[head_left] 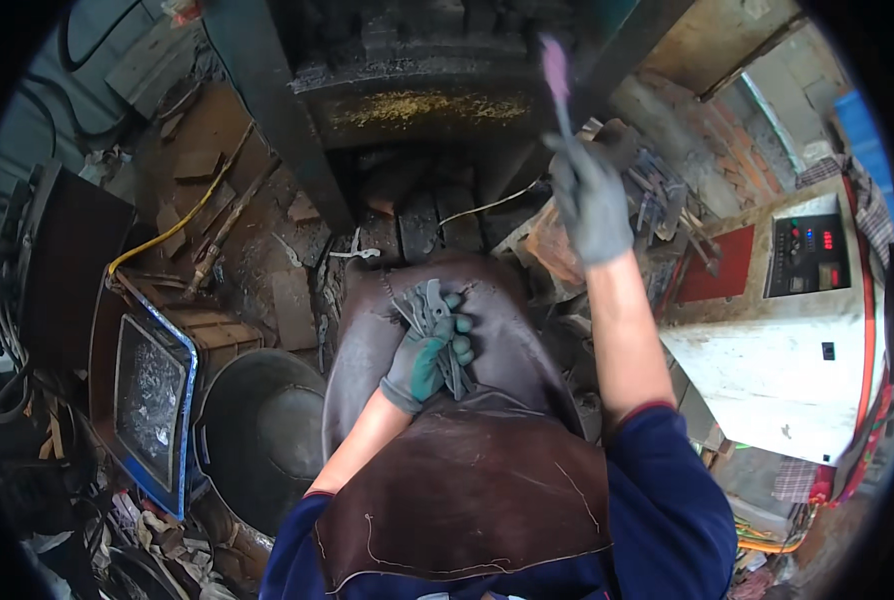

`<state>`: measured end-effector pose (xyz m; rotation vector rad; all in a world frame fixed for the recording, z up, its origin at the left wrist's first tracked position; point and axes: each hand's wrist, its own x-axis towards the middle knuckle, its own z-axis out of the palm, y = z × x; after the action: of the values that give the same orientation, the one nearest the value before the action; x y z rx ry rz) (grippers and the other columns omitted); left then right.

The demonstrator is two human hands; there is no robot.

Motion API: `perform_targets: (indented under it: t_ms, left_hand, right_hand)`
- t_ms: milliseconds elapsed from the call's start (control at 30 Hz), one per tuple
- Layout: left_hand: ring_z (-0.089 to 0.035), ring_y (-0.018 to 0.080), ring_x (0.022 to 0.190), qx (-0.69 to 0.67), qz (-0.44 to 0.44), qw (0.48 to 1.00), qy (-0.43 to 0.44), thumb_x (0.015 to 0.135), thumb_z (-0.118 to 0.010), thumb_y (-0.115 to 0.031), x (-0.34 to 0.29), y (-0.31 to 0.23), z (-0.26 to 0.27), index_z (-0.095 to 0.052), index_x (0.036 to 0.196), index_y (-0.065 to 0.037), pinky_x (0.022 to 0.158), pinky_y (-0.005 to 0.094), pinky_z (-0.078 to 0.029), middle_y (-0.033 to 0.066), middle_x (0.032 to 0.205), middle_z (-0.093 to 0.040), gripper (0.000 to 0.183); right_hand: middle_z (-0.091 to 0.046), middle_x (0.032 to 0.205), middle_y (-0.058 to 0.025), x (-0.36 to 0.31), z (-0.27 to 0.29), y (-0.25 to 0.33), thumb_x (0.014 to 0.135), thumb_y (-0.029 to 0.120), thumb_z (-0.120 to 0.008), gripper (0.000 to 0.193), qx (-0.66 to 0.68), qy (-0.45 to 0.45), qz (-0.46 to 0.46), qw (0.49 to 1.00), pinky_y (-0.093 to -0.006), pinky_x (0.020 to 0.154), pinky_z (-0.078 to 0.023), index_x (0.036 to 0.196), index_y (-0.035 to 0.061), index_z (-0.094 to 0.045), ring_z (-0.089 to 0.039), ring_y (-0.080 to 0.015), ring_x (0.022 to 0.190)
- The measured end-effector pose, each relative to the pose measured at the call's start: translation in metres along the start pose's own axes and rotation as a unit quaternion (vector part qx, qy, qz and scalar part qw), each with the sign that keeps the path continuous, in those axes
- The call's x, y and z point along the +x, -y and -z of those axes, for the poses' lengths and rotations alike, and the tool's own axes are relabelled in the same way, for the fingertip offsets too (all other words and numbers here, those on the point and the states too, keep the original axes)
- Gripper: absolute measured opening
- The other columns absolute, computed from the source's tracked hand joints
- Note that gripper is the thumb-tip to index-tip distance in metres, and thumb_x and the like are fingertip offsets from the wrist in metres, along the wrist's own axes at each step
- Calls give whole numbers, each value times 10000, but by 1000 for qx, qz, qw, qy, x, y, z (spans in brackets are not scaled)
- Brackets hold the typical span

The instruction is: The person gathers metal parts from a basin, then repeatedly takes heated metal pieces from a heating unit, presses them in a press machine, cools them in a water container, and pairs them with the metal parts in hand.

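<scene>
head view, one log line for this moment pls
left hand: grips bundle of metal blanks on apron | right hand: grips rod, glowing tip raised at furnace

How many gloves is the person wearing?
2. The left hand wears a grey-green glove and holds a bundle of flat metal pieces on the leather apron. The right hand wears a grey glove and holds up a thin rod.

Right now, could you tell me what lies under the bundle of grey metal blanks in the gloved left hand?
The bundle of grey metal blanks, gripped by the left hand, rests on the brown leather apron. The apron covers whatever is beneath.
</scene>
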<state>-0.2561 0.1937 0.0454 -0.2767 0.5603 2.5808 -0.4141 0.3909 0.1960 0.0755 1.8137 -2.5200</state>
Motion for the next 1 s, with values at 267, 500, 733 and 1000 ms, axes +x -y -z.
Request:
perform_targets:
  t_ms: [267,500,733,1000]
  left_hand:
    - [-579,143,744,-35,-18,999,27,959,-510,-180,-2,-4,-4,-428,1286,-98,683,302,-497,49,983,-595,347]
    - [-573,149,779,-28,-19,998,61,969,-490,-220,-1,-1,7,-404,1328,-111,727,330,-498,44,1030,-586,385]
    - [-491,316,1208,-103,-35,991,80,947,-509,-195,-4,-3,-3,-342,1377,-76,1024,475,-404,151,1363,-451,476]
    - [-503,290,1188,-106,-79,991,-29,964,-484,-132,5,-4,-6,-408,1323,-123,991,454,-443,111,1309,-490,368]
  right_hand:
    - [-469,594,43,132,-117,26,907,167,-534,195,-68,8,-89,994,-155,367,-255,981,7,-617,-349,-29,423]
    - [-484,609,41,170,-104,19,925,245,-551,246,-39,58,-98,993,-141,348,-266,978,14,-617,-373,-11,437]
    - [-527,603,17,17,-40,-7,931,356,-524,337,-239,125,-22,963,-237,463,-378,876,40,-626,-470,-74,490]
    - [-637,822,-198,-132,-3,-73,806,361,-641,326,-643,298,-68,702,-393,694,-494,894,49,-680,-628,-357,775]
